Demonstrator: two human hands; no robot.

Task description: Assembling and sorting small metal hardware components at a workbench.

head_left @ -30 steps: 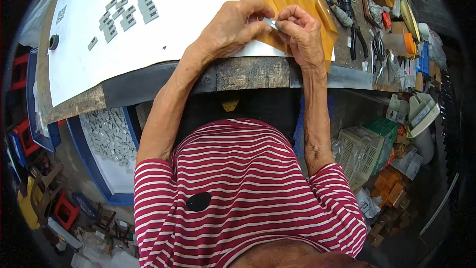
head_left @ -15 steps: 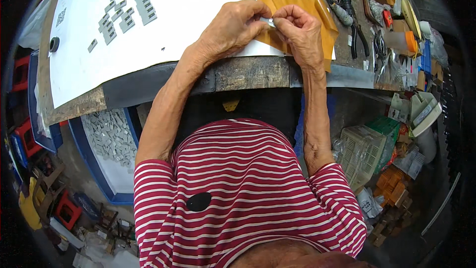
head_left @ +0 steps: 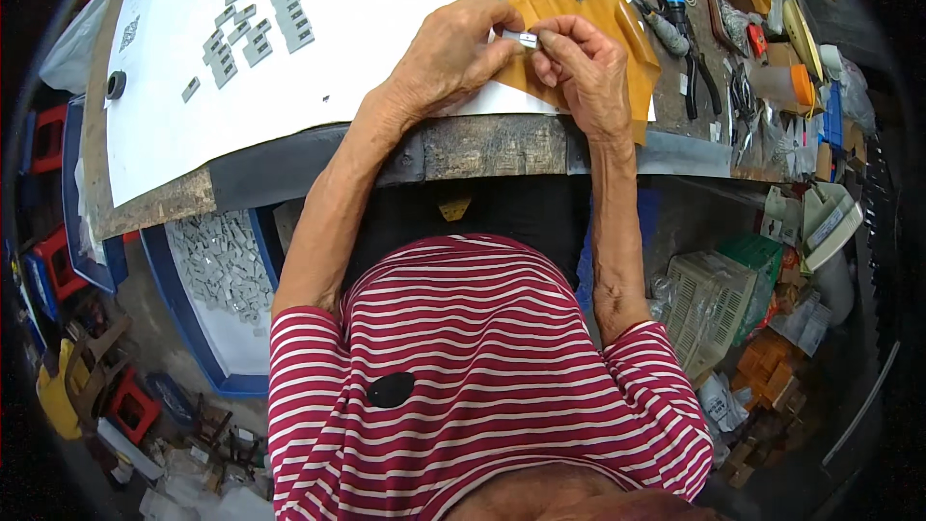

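Grey part (head_left: 522,40) gripped in L hand (head_left: 451,46); R hand (head_left: 592,66) at its end, grip unclear, nr bench (head_left: 497,150) front edge.

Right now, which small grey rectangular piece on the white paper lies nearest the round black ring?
The leftmost grey piece, lying alone right of the black ring; the other pieces there sit closer together.

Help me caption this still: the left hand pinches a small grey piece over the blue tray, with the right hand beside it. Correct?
Not over the blue tray: the head view shows the left hand pinching the small grey piece over the orange paper, with the right hand beside it.
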